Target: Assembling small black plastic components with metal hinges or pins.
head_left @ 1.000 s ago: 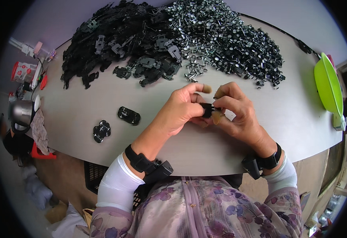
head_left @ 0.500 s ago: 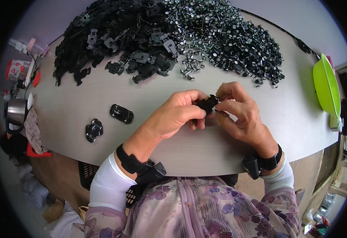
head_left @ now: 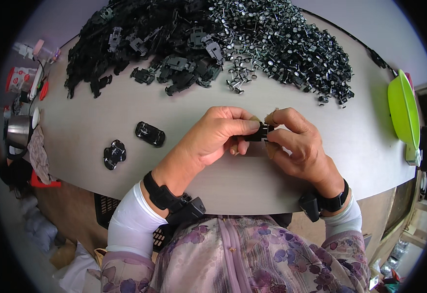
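Above the near half of the table, my left hand (head_left: pixel 218 131) pinches a small black plastic toy car chassis (head_left: pixel 256 134) between thumb and fingers. My right hand (head_left: pixel 299 141) is closed at the chassis's right end, thumb and index finger on either side of a small wheel axle (head_left: pixel 266 131). Fingers cover much of the axle, and I cannot tell whether it is seated. Two black toy cars, one nearer the middle (head_left: pixel 150 134) and one farther left (head_left: pixel 114 155), lie on the table left of my hands.
At the back, a heap of black chassis parts (head_left: pixel 174 68) meets a heap of wheel axles (head_left: pixel 281 53). A lime-green basin (head_left: pixel 403 110) stands at the right edge. On the left are a metal pot (head_left: pixel 19 131) and a crumpled cloth (head_left: pixel 38 151).
The chassis has turned to lie more level, and my left thumb has shifted up onto it. My right fingers have closed in around its right end. The toy cars stay put.
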A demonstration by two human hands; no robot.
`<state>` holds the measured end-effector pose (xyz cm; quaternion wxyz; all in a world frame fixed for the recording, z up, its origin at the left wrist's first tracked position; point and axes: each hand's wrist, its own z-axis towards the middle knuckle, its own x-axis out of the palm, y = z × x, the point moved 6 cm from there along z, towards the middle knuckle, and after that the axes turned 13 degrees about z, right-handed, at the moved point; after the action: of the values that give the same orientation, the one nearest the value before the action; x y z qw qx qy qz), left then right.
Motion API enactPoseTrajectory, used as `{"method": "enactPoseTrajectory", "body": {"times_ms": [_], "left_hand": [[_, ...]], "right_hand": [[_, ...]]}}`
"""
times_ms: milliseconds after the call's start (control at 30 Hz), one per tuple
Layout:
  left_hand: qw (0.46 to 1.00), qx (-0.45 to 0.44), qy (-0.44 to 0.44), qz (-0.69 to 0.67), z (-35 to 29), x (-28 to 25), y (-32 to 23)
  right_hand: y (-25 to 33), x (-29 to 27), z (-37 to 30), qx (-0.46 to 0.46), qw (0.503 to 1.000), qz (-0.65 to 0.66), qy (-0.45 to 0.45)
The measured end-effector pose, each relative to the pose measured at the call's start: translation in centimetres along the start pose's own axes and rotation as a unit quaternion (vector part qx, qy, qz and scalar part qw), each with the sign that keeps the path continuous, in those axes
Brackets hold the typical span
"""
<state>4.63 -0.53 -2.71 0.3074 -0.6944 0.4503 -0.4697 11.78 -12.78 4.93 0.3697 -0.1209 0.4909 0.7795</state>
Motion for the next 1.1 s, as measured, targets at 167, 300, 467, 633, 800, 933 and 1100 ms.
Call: {"method": "enactPoseTrajectory", "body": {"times_ms": [167,300,467,633,800,933,1100], "left_hand": [[0.997,0.01,0.03,-0.077,0.2,0.3,0.7],[0.992,0.022,0.058,-0.107,-0.1,0.5,0.7],[1.0,0.023,0.012,-0.018,-0.2,0.4,0.4],[0.996,0.059,-0.048,0.056,-0.3,0.6,-0.7],[0.993,0.068,-0.044,0.091,-0.3,0.2,-0.8],[0.993,0.055,-0.031,0.104,-0.4,0.3,-0.9],[0.999,0.031,0.012,-0.008,-0.2,0.8,-0.5]], "right_hand": [[0.3,0.3,-0.2,-0.02,1.0,-0.019,-0.006],[0.8,0.1,-0.1,-0.06,0.998,-0.01,-0.018],[0.7,1.0,-0.7,-0.067,0.996,-0.055,0.0],[-2.2,-2.6,-0.3,0.043,0.997,0.025,-0.062],[-6.8,-9.7,-2.9,0.173,0.954,-0.212,-0.125],[-8.6,-9.1,-3.5,0.23,0.942,-0.236,-0.067],[-5.5,-7.2,-2.2,0.175,0.977,-0.029,-0.118]]}}
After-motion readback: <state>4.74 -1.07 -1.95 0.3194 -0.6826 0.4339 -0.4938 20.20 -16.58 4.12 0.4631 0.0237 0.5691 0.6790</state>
